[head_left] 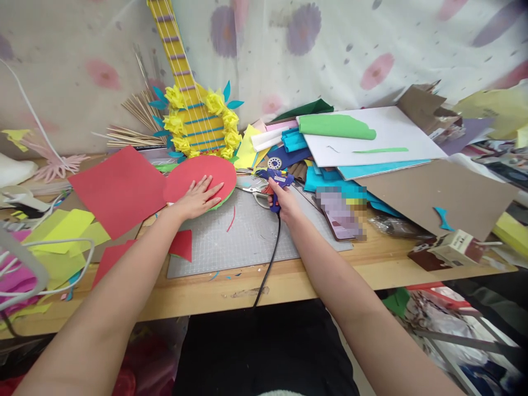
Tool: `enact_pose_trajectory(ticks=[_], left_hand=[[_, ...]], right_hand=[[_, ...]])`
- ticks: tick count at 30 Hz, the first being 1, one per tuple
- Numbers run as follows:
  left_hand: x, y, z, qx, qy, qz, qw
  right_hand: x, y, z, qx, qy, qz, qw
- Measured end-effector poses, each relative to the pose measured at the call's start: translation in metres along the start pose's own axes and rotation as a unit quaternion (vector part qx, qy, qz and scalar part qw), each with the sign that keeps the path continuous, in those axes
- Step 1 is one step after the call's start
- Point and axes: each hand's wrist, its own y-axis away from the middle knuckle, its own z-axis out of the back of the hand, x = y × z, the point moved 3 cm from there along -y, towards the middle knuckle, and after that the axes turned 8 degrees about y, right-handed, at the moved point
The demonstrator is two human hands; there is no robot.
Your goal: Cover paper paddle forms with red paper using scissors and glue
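Note:
My left hand [196, 198] lies flat on a red paper disc [206, 168], fingers spread, pressing its face. A green edge shows under the disc along its lower right. To the right, my right hand [282, 201] is wrapped around the handle of a blue hot glue gun [279, 179], whose black cord [270, 261] runs down over the table edge. Scissors [252, 190] lie open-handled just left of the glue gun. Beneath these is a grey cutting mat [247, 242] with a thin red paper strip [231, 219] on it.
Behind the disc stands a yellow paper-flowered guitar [200, 129]. Red sheets [119, 190] and yellow papers [61, 231] lie on the left. Coloured paper, a white board [383, 132], brown cardboard [433, 192] and a small carton [456, 247] crowd the right. A pixelated object [340, 212] lies beside the mat.

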Motion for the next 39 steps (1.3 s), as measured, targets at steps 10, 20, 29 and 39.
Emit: enact_pose_trajectory(ticks=[10,20,29,39], left_hand=[[-0.012,0.002,0.001,0.048,-0.066,0.024,0.996],[-0.029,-0.006,0.026,0.027,-0.002,0.081,0.996],[-0.043,-0.034,-0.002,-0.025,-0.043,0.100,0.994],[-0.052,-0.029,-0.015,-0.048,-0.126,0.066,0.989]], right_hand=[[-0.002,0.000,-0.001,-0.001,-0.019,0.003,1.000],[0.002,0.003,-0.001,-0.015,-0.022,-0.010,1.000],[0.002,0.003,-0.001,-0.020,-0.019,-0.018,0.999],[-0.001,0.002,-0.002,-0.006,-0.011,-0.007,1.000]])
